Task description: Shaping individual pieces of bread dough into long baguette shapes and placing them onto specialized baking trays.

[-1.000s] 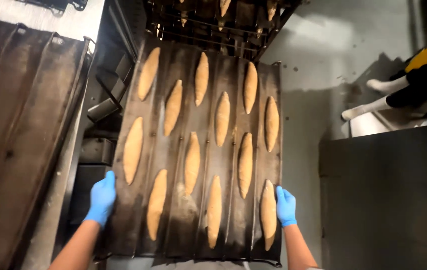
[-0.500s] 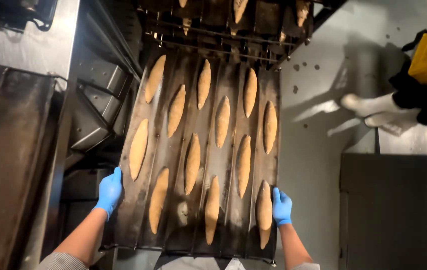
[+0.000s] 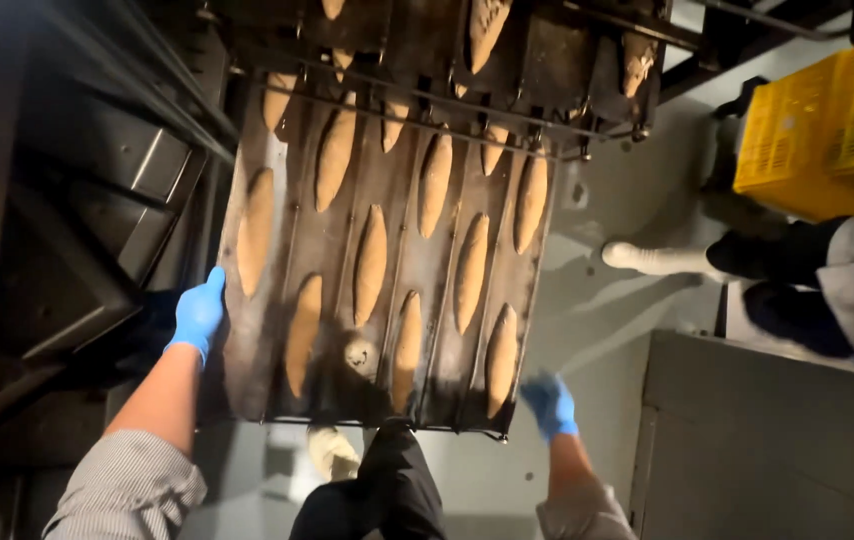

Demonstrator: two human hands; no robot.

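Note:
A dark fluted baking tray [image 3: 332, 380] carries several pale, long dough loaves [image 3: 372, 265] lying in its grooves. Its far end sits under the shelves of a metal rack [image 3: 467, 110] that holds other loaded trays. My left hand [image 3: 199, 315], in a blue glove, grips the tray's left edge about halfway along. My right hand [image 3: 550, 403], also gloved in blue, is blurred beside the tray's near right corner. Whether it still holds the edge I cannot tell.
Dark metal frames and rails [image 3: 77, 230] stand close on the left. A yellow plastic crate [image 3: 827, 130] is at the upper right, with another person's legs and white shoe [image 3: 662, 260] below it. A grey cabinet [image 3: 767, 440] fills the lower right. My own leg [image 3: 387, 490] shows underneath.
The tray has slid forward, so its far end now lies under the rack's shelves. My right hand has dropped back to the near right corner and is blurred.

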